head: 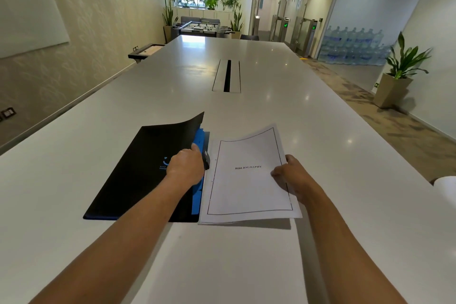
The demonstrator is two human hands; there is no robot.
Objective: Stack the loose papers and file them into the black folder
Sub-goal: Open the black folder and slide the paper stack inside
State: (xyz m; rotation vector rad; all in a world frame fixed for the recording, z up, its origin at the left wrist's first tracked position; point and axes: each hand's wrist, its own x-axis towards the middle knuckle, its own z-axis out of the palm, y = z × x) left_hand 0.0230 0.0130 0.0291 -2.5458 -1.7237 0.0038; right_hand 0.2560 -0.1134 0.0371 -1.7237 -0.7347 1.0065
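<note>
A black folder lies on the white table, its front cover lifted along the right edge, showing blue inner pages. My left hand grips that cover's right edge, thumb on top. A stack of white papers, its top sheet headed BIBLIOGRAPHY, sits just right of the folder, with its left edge at the folder's opening. My right hand holds the stack by its right edge, thumb on top. The stack is slightly raised off the table.
A cable slot runs along the middle of the table further away. A white object shows at the table's right edge. A potted plant stands on the floor to the right.
</note>
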